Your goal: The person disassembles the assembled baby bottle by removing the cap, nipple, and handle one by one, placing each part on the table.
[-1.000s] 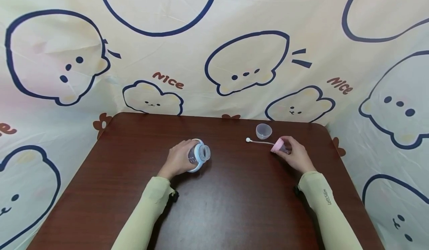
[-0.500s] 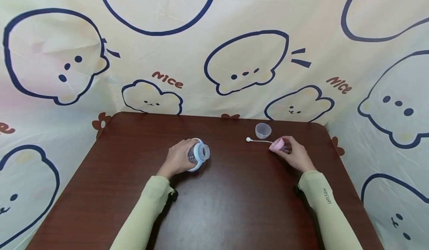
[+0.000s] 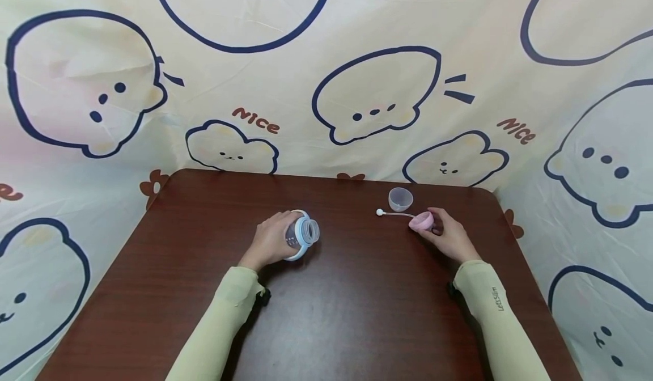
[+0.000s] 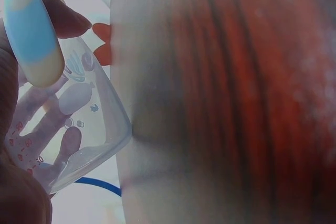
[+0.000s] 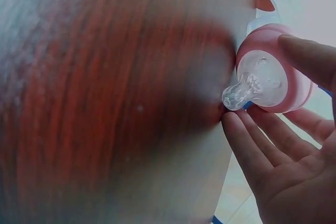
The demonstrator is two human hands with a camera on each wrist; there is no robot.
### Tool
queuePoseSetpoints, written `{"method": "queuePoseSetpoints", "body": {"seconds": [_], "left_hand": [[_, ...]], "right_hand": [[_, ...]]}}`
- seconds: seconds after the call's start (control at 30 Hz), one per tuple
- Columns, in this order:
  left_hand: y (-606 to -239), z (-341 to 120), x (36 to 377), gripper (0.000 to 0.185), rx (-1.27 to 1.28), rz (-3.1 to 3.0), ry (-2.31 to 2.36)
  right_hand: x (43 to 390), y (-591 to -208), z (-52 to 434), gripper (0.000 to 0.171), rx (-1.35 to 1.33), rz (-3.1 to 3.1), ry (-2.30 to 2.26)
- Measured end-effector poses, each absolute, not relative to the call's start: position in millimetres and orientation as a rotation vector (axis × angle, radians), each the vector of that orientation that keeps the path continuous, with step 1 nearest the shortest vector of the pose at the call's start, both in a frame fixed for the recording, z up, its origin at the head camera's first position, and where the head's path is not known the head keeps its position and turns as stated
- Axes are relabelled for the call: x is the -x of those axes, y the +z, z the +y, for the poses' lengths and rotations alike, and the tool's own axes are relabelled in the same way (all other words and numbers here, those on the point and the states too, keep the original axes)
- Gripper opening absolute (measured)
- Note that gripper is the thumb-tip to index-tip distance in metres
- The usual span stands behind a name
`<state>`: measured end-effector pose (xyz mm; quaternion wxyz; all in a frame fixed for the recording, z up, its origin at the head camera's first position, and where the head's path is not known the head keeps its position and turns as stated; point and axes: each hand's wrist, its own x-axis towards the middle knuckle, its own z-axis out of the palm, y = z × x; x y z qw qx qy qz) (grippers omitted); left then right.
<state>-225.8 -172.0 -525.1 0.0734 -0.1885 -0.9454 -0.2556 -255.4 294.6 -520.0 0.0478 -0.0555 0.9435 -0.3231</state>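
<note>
My left hand (image 3: 272, 239) grips a clear baby bottle (image 3: 309, 232) with light blue handles, tilted so its uncovered mouth faces right. Red scale marks and the fingers behind show through the bottle wall (image 4: 102, 114) in the left wrist view; a blue handle (image 4: 31, 32) is close to the camera. On the right, my right hand (image 3: 453, 236) holds a pink screw ring (image 3: 422, 221) between thumb and fingers. A clear nipple (image 5: 244, 93) sticks out of the ring towards the palm side. From the other side a thin straw (image 3: 398, 215) runs left to a white ball (image 3: 380, 212).
A clear dome cap (image 3: 400, 199) stands behind the straw, near the back edge of the dark brown table (image 3: 326, 301). A cartoon-printed cloth (image 3: 285, 86) hangs close round the back and sides of the table.
The pink ring has turned in my right hand, so its hollow side now shows more to the head camera. My left hand and the bottle have stayed nearly still.
</note>
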Motion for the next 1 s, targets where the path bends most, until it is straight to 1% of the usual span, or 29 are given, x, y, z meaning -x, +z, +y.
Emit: {"method": "queuePoseSetpoints", "body": {"seconds": [0.4, 0.63, 0.83, 1.0], "left_hand": [[-524.9, -172.3, 224.9, 0.078, 0.55, -2.859, -0.774], [-525.5, -172.5, 224.8, 0.079, 0.558, -2.844, -0.771], [-525.7, -172.8, 224.8, 0.078, 0.563, -2.841, -0.764], [-525.6, -172.5, 225.3, 0.078, 0.558, -2.837, -0.759]], "right_hand": [[254.0, -519.6, 295.1, 0.078, 0.166, 2.858, -0.987], [252.2, -516.7, 295.7, 0.077, 0.227, 2.917, -0.947], [250.5, -511.9, 289.7, 0.069, 0.333, 3.0, -0.977], [249.0, -501.0, 273.7, 0.061, 0.384, 3.052, -1.05]]}}
